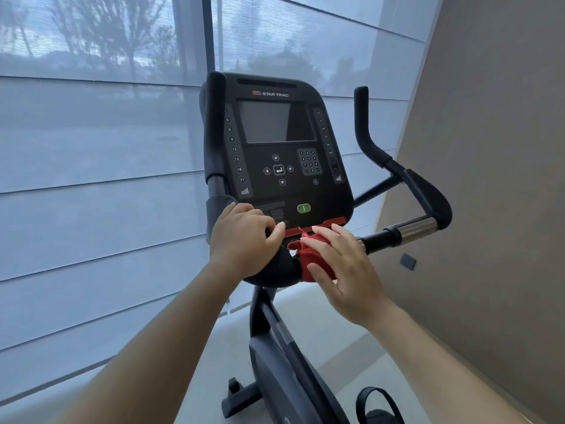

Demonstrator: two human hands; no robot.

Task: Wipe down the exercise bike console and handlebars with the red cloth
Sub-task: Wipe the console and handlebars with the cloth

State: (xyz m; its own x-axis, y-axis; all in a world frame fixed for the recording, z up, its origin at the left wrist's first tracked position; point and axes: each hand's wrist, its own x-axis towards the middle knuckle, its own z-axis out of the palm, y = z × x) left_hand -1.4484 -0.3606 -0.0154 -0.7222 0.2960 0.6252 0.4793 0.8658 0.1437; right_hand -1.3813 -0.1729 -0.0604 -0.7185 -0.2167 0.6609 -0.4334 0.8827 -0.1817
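Below the console, right hand presses red cloth flat-fingered; left hand grips handlebar.

Forearms bare & smooth, L hand and R hand w/ short, rounded nails.

The console is matt black with white figures and lettering. Its screen is dull grey, one button is bright green, and a red strip runs along its lower edge. The cloth is plain red, close in shade to that strip. The handlebars are black, apart from one shiny silver section. The bike frame is black too. The window blind is pale blue-grey, crossed by even horizontal bands. The wall is flat beige-brown and the floor pale grey.
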